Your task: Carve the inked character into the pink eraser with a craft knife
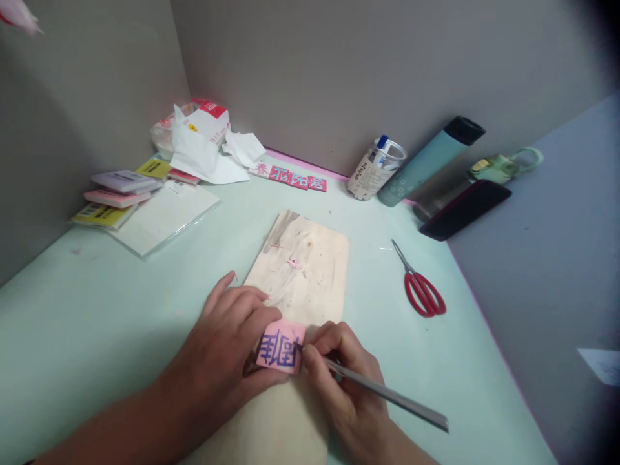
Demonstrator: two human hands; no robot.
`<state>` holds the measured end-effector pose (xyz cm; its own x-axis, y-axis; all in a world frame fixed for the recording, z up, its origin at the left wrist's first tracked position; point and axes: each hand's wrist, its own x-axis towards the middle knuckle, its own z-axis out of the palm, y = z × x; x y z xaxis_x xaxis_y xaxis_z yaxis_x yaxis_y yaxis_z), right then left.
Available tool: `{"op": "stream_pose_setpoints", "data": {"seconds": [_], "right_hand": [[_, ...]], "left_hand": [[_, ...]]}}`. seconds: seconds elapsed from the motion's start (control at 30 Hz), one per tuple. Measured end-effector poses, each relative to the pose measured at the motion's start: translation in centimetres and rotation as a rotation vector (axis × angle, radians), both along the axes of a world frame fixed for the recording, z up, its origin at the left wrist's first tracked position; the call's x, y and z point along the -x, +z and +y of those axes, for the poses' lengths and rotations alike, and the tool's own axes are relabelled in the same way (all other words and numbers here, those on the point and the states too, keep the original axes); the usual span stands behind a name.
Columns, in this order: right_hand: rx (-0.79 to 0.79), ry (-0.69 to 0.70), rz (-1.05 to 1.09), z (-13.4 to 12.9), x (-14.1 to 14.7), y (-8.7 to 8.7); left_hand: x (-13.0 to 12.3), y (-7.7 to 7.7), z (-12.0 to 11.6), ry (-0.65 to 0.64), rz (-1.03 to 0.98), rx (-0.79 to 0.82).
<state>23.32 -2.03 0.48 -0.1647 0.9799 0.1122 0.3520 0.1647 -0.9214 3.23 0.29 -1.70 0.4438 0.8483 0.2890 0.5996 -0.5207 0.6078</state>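
Note:
A small pink block [278,349] with purple characters drawn on its top rests over a wooden board [320,278]. My left hand [235,332] grips it from the left, with thumb and fingers against its edges. In my right hand [346,371] is a slim silver carving knife [397,394], held like a pen. Its tip meets the right part of the purple lettering; the blade is mostly hidden by my fingers. Thin pink shavings [294,263] lie on the board above the block, among grey smudges.
Red-handled scissors [424,294] lie to the right. Behind stand a pen cup [371,174], a teal bottle [426,165] and a dark phone-like slab [465,210]. Carved character blocks [290,177] line the back; tissues [196,152], stacked pads [119,194] and a white packet [162,216] sit left.

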Motion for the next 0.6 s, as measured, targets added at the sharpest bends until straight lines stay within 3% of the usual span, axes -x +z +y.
{"op": "stream_pose_setpoints", "data": {"seconds": [0.23, 0.43, 0.6], "right_hand": [[0.06, -0.006, 0.055, -0.3, -0.3, -0.8], [0.09, 0.021, 0.059, -0.4, -0.5, -0.9], [0.101, 0.031, 0.062, -0.3, -0.5, -0.8]], "left_hand": [[1.1, 0.6, -0.5, -0.096, 0.04, 0.087], [1.7, 0.4, -0.4, -0.152, 0.091, 0.031], [0.6, -0.4, -0.3, -0.08, 0.058, 0.004]]}}
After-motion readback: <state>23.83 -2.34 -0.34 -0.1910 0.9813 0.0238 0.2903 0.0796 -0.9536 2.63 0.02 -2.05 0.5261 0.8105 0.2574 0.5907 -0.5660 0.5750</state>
